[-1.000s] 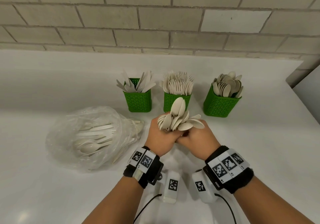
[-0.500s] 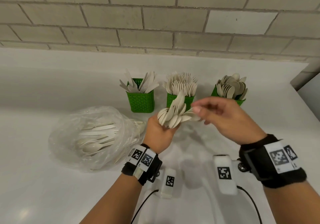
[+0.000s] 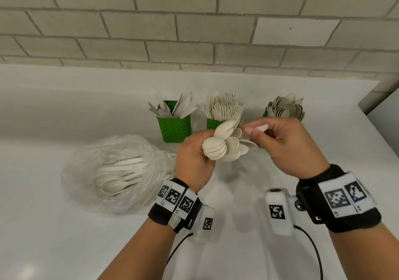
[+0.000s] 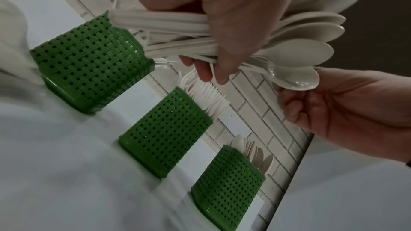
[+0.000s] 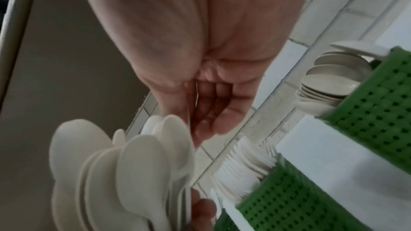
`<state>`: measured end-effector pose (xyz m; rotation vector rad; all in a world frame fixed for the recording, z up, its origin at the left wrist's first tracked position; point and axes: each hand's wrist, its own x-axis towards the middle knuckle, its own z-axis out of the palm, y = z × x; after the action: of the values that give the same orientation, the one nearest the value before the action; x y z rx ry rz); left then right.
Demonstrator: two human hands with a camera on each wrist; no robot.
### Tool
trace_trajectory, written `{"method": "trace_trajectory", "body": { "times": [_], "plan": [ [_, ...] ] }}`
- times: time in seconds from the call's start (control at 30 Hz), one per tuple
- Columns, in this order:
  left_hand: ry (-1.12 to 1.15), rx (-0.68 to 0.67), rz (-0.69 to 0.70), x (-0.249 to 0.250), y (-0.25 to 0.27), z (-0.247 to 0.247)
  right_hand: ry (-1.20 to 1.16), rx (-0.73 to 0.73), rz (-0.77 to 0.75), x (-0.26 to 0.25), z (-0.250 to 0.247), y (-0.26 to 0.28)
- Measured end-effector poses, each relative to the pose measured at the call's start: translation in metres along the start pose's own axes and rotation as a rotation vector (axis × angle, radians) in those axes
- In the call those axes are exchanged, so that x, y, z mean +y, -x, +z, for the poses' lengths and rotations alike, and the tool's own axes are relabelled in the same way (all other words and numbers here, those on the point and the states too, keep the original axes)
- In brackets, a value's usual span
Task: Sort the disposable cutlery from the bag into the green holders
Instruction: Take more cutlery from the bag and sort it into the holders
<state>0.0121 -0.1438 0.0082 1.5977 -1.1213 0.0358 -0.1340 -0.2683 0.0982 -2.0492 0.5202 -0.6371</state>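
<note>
My left hand (image 3: 192, 158) grips a fanned bunch of white spoons (image 3: 226, 148) by the handles, above the counter and in front of the holders. My right hand (image 3: 287, 145) pinches one spoon (image 3: 259, 127) at the bunch's upper right edge between thumb and forefinger. In the left wrist view the right hand's fingers (image 4: 295, 104) curl against the lowest spoon bowl (image 4: 295, 80). Three green holders stand by the wall: knives (image 3: 174, 128), forks (image 3: 212, 124), spoons (image 3: 266, 113). The clear bag (image 3: 112, 171) with more cutlery lies to the left.
The white counter (image 3: 64, 236) runs back to a pale brick wall (image 3: 194, 31). Its right edge (image 3: 384, 128) drops off beside the spoon holder. Wrist cameras and their cables hang under both forearms.
My right hand left the bunch's handles, swung up and to the right, and now pinches a single spoon at the bowls. The left hand has lifted the bunch slightly toward the holders.
</note>
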Motion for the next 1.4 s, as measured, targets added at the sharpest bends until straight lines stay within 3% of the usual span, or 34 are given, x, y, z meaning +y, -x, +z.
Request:
{"method": "trace_trajectory", "body": {
  "times": [0.07,0.17,0.27,0.37,0.43,0.5,0.53,0.63,0.73,0.83,0.93,1.0,1.13,1.27,1.33,1.4],
  "plan": [
    [-0.014,0.012,0.010,0.001,0.000,-0.002,-0.126,0.168,-0.011,0.000,-0.004,-0.005],
    [-0.084,0.035,0.024,-0.001,-0.001,-0.006,-0.576,0.457,0.011,-0.014,-0.011,-0.013],
    [-0.199,0.023,0.037,-0.002,-0.005,-0.010,-0.709,0.582,-0.090,-0.027,-0.015,-0.017],
    [-0.339,0.015,0.041,-0.004,-0.008,-0.012,-0.292,0.465,-0.112,-0.031,-0.007,-0.013],
    [-0.379,0.001,0.039,-0.004,-0.009,-0.012,0.031,0.190,-0.088,-0.028,0.006,-0.006],
    [-0.426,-0.018,0.058,-0.002,-0.010,-0.013,0.145,-0.040,-0.018,-0.027,0.016,-0.003],
    [-0.445,-0.018,0.063,-0.001,-0.010,-0.013,0.146,-0.066,-0.008,-0.026,0.018,-0.003],
    [-0.440,0.005,0.049,0.002,-0.007,-0.018,0.077,0.041,-0.030,-0.032,0.018,-0.011],
    [-0.347,0.036,-0.062,-0.002,-0.001,-0.027,0.049,0.197,-0.077,-0.046,0.011,-0.025],
    [-0.133,0.104,-0.352,-0.004,-0.001,-0.037,0.042,0.336,-0.161,-0.062,-0.005,-0.052],
    [0.456,0.216,-0.679,0.003,-0.006,-0.052,0.126,0.438,-0.238,-0.071,-0.011,-0.088],
    [0.750,0.241,-0.766,0.010,-0.009,-0.063,0.237,0.396,-0.281,-0.068,0.005,-0.109],
    [0.900,0.248,-0.791,0.014,-0.013,-0.077,0.443,0.177,-0.320,-0.050,0.063,-0.131],
    [0.958,0.301,-0.825,0.011,-0.012,-0.085,0.722,-0.092,-0.131,-0.031,0.105,-0.145],
    [0.970,0.306,-0.827,0.009,-0.009,-0.090,0.656,-0.135,-0.079,-0.034,0.107,-0.149],
    [0.994,0.310,-0.832,0.006,-0.007,-0.095,0.434,-0.096,-0.087,-0.046,0.099,-0.153]
  ]
}}
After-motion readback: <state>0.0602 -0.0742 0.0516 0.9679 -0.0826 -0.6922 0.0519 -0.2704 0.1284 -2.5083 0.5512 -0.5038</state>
